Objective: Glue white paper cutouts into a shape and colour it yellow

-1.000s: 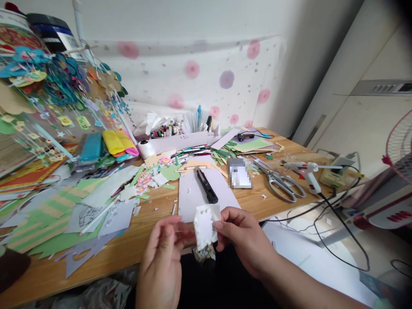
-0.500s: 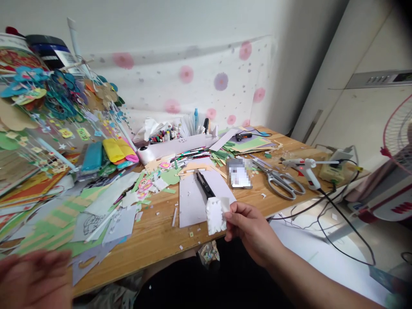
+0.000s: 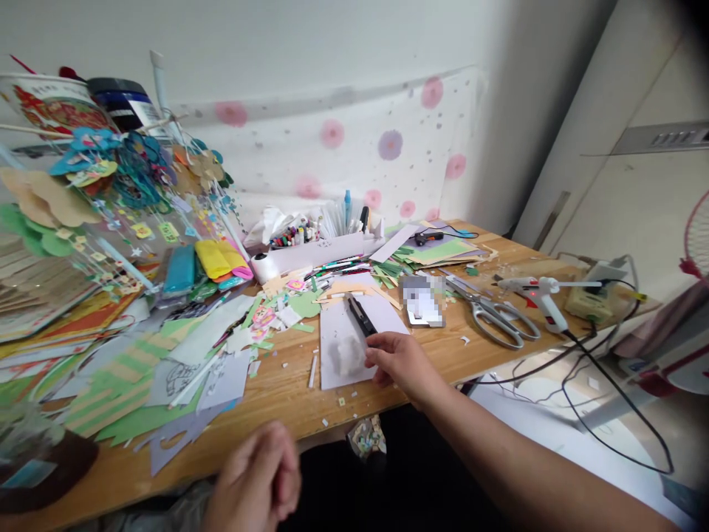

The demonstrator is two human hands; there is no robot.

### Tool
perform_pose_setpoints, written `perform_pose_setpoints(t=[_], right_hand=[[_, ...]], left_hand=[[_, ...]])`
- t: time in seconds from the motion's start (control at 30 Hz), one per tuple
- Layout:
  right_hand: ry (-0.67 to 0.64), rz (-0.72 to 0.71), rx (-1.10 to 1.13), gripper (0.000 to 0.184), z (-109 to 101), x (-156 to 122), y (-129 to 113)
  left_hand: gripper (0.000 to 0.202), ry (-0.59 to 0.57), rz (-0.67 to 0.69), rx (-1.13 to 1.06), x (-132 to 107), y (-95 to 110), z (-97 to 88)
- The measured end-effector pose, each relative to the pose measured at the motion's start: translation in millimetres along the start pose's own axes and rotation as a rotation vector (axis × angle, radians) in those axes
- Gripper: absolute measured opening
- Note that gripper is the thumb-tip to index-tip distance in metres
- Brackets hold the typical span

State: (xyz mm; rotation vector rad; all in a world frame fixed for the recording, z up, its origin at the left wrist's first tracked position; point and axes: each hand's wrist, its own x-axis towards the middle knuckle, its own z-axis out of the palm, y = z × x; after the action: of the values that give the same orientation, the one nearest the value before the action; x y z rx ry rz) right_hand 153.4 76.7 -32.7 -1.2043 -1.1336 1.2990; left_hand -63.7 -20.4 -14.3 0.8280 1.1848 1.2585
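Your desk point(image 3: 440, 353) ends along a front edge at lower centre; use the bare wood right of the sheet point(image 3: 335, 321) for clearance. Your left hand point(image 3: 258, 473), lower centre: fingers curled, contents hidden. Your right hand point(image 3: 402, 362), centre: fingers beside the cutter point(image 3: 361, 314), grip unclear. Judged step: handling the blurred white piece point(image 3: 348, 356), seen against the sheet; moving it calls for avoiding the cutter.

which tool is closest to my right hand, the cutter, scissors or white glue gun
The black cutter, lying on the pale sheet just beyond the right hand; the scissors and white glue gun are farther off.
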Motion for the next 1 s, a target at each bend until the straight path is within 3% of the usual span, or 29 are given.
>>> perform_pose_setpoints(t=[0.1,0.17,0.23,0.3,0.53,0.7,0.87,1.0], right_hand=[[0.013,-0.182,-0.047,0.026,-1,-21,-9],[-0.108,-0.358,-0.081,0.016,2,-40,-20],[-0.306,-0.653,-0.159,0.016,8,-56,-28],[-0.348,-0.782,-0.172,0.019,14,-65,-32],[-0.377,-0.596,-0.002,0.025,16,-64,-27],[-0.416,-0.337,0.084,0.031,11,-71,-25],[-0.487,-0.296,0.183,0.033,10,-72,-22],[-0.547,-0.131,0.231,0.037,8,-70,-20]], left_hand=[[0.047,-0.331,-0.189,-0.227,4,-12,34.1],[0.047,-0.482,-0.286,-0.365,7,-19,48.5],[0.049,-0.582,-0.344,-0.459,8,-25,56.2],[0.052,-0.631,-0.379,-0.493,7,-31,59.6],[0.065,-0.87,-0.455,-0.498,1,-43,67.5],[0.069,-0.96,-0.429,-0.533,-3,-45,74.1],[0.067,-1.075,-0.449,-0.529,0,-52,74.4],[0.064,-1.143,-0.452,-0.502,0,-57,75.1]])
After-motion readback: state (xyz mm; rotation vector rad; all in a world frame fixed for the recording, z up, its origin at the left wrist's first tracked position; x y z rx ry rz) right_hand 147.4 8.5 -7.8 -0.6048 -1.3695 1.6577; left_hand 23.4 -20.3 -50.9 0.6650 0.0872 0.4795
